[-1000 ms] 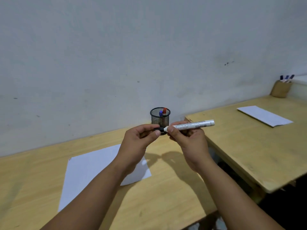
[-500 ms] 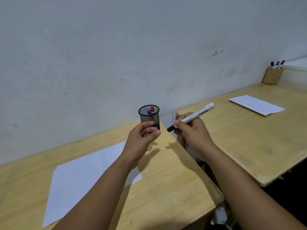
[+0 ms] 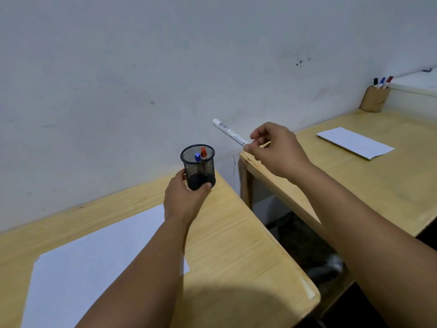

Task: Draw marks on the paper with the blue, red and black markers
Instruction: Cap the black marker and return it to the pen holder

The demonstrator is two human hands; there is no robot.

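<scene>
A black mesh cup [image 3: 199, 165] stands at the far right corner of the near desk [image 3: 238, 245]. A blue marker [image 3: 197, 156] and a red marker [image 3: 203, 152] stand upright in it, caps up. My left hand [image 3: 185, 200] grips the cup's lower part. My right hand [image 3: 276, 150] is raised to the right of the cup and pinches a white-barrelled marker [image 3: 230, 132]. Its blunt white end points up and left toward the wall. Its other end is hidden in my fingers. A white sheet of paper [image 3: 99, 256] lies on the desk under my left forearm.
A second wooden desk [image 3: 369, 192] stands to the right, across a dark gap [image 3: 298, 235]. On it lie another white sheet [image 3: 354, 142] and a brown holder [image 3: 374, 99] with three markers. A pale wall [image 3: 165, 67] runs right behind both desks.
My hands have parted from the marker's black end. The left hand moved to the mesh cup and gripped it. The right hand turned the marker so its white end points up-left.
</scene>
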